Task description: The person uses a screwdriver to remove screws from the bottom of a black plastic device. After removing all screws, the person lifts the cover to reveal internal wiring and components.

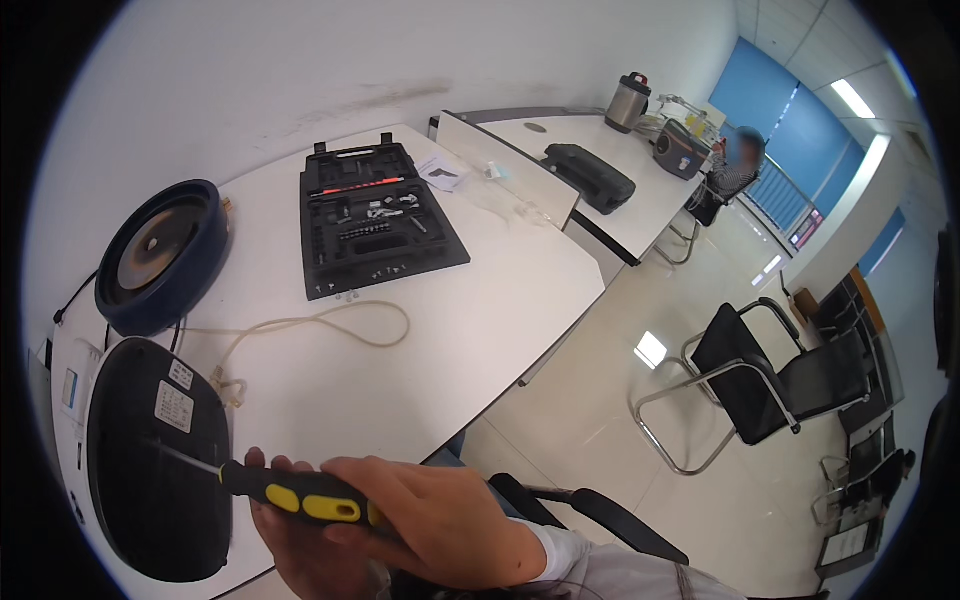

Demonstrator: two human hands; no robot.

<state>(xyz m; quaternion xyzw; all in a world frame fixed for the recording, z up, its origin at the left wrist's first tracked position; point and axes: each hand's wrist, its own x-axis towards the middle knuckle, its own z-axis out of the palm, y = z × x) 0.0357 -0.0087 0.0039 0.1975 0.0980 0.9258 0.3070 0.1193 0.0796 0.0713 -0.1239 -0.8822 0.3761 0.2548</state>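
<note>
My right hand (440, 515) is wrapped round the black and yellow handle of a screwdriver (315, 503). The fingers of my left hand (300, 555) curl behind the same handle, with its palm below. The metal shank points left, its tip over or against the black underside of a white-rimmed appliance (130, 490); whether it sits in a screw I cannot tell. Two white labels (175, 405) are stuck on that underside. Beyond it, a dark blue round housing (165, 265) with a brownish metal disc inside leans on its side.
An open black tool case (385, 235) with sockets and bits lies on the white table (480, 320). Small screws (345, 295) and a looped pale cord (400, 325) lie nearby. Another desk holds a closed black case (590, 180). A person (735, 165) sits farther off; black chairs (740, 375) stand right.
</note>
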